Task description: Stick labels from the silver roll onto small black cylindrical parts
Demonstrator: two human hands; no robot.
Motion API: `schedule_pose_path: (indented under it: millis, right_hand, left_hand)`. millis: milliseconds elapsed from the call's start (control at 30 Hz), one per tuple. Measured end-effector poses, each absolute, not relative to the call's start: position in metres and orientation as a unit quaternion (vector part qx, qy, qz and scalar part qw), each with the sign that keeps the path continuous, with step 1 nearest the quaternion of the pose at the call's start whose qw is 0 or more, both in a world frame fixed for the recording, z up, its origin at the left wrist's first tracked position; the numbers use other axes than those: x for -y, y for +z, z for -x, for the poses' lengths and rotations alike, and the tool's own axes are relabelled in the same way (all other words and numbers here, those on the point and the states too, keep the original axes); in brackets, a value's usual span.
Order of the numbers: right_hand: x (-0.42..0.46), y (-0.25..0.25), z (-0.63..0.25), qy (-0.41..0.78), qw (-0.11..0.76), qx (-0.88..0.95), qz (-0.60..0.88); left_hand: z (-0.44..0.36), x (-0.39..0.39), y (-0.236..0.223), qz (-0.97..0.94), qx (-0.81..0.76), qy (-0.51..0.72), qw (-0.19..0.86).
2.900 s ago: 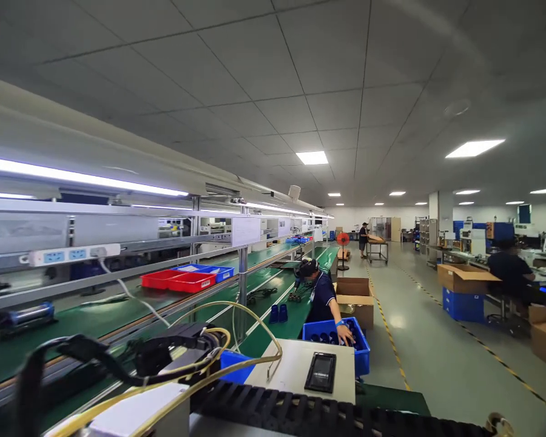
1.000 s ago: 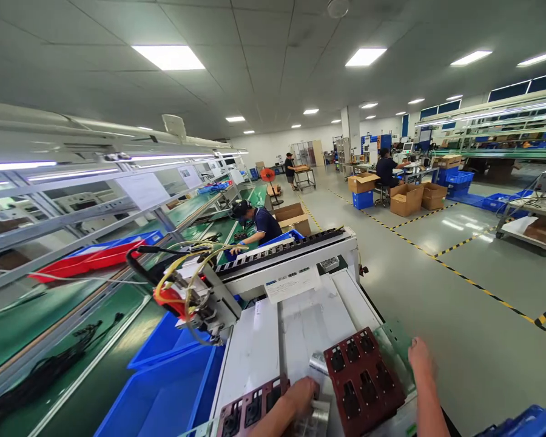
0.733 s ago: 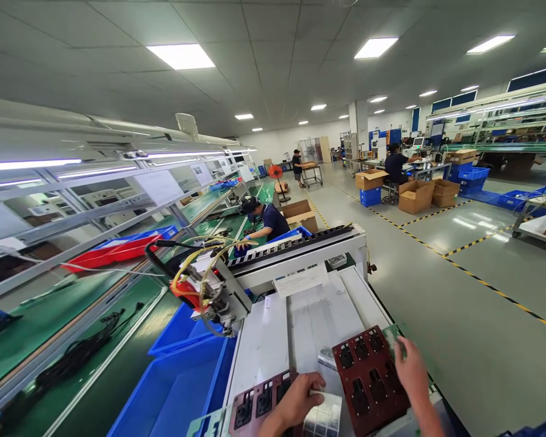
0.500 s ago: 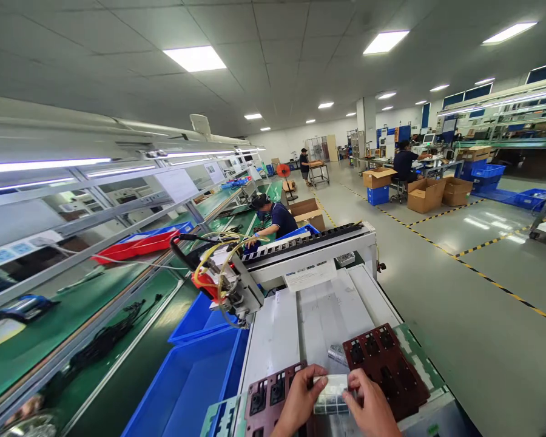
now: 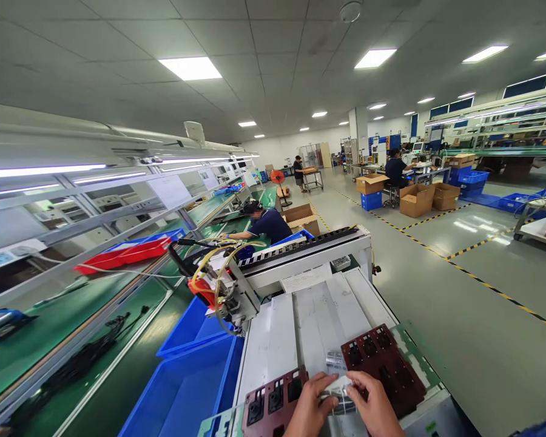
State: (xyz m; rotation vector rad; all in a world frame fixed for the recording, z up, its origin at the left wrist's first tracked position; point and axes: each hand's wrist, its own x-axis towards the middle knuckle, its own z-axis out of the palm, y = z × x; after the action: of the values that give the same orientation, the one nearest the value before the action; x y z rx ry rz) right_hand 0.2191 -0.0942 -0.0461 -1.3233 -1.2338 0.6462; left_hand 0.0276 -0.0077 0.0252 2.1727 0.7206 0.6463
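My left hand (image 5: 313, 405) and my right hand (image 5: 372, 402) are closed on a silvery, curled sheet (image 5: 340, 400) with pale grid lines, one hand at each side. It looks like a strip of labels, though its kind is not certain. Just beyond lies a small silvery roll (image 5: 335, 360) on the white machine bed. A reddish-brown fixture plate (image 5: 400, 377) with black parts in its cut-outs is beside my right hand. Near my left hand is a second brown fixture plate (image 5: 264, 419), also holding black parts and partly hidden by the hand.
The machine's head (image 5: 230, 297), with yellow hoses, stands at the bed's left under a gantry beam (image 5: 309, 258). Blue bins (image 5: 177, 394) adjoin the bed's left side. A co-worker (image 5: 270, 224) leans over the green bench beyond. Black-and-yellow tape marks the floor at right.
The sheet, flatter and facing me before, is now more curled and tilted between my fingers. My hands have drawn slightly closer together. The view has shifted a little, and the near co-worker's arm reaches farther left.
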Motion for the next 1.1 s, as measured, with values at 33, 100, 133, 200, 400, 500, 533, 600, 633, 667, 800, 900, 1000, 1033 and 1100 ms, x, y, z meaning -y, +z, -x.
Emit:
schedule_pose_path:
  millis: [33,100,133,200,400,500,533,600,633,667,800,900,1000,1033,1100]
  right_hand:
    - [0.095,-0.046,-0.219,0.271,0.569,0.533,0.564]
    - [0.097,-0.046,-0.219,0.267,0.569,0.536,0.564]
    - [0.098,-0.046,-0.219,0.266,0.574,0.533,0.561]
    - [0.099,-0.047,-0.217,0.257,0.595,0.527,0.551]
    - [0.105,-0.042,-0.216,0.247,0.606,0.525,0.544]
    - [0.111,-0.033,-0.216,0.237,0.586,0.55,0.546]
    - [0.113,-0.029,-0.215,0.231,0.584,0.555,0.545]
    - [0.117,-0.024,-0.214,0.218,0.585,0.563,0.542]
    - [0.118,-0.023,-0.214,0.207,0.585,0.568,0.54]
    - [0.119,-0.023,-0.213,0.192,0.585,0.575,0.538]
    - [0.118,-0.032,-0.213,0.118,0.574,0.611,0.532]
    - [0.116,-0.042,-0.213,0.079,0.551,0.632,0.54]
    - [0.115,-0.047,-0.213,0.048,0.543,0.63,0.553]
    - [0.115,-0.046,-0.213,0.037,0.548,0.623,0.556]
    - [0.119,-0.042,-0.215,0.007,0.558,0.616,0.556]
  left_hand:
    - [-0.028,0.008,0.026,-0.853,-0.279,0.25,0.364]
    - [-0.028,0.006,0.028,-0.861,-0.275,0.242,0.352]
    - [-0.027,0.006,0.028,-0.865,-0.272,0.238,0.348]
    - [-0.026,0.005,0.03,-0.87,-0.265,0.238,0.34]
    - [-0.02,0.011,0.041,-0.88,-0.246,0.25,0.321]
    - [-0.019,0.016,0.042,-0.879,-0.21,0.27,0.331]
    - [-0.02,0.018,0.041,-0.873,-0.201,0.29,0.337]
    - [-0.023,0.021,0.035,-0.856,-0.201,0.329,0.344]
    - [-0.025,0.022,0.032,-0.849,-0.207,0.341,0.345]
    - [-0.026,0.023,0.029,-0.846,-0.215,0.346,0.345]
    - [-0.028,0.023,0.02,-0.846,-0.228,0.339,0.344]
    - [-0.026,0.023,0.019,-0.847,-0.241,0.327,0.343]
    - [-0.025,0.024,0.019,-0.847,-0.259,0.316,0.339]
    - [-0.025,0.024,0.019,-0.847,-0.267,0.314,0.337]
    - [-0.024,0.023,0.017,-0.845,-0.281,0.307,0.335]
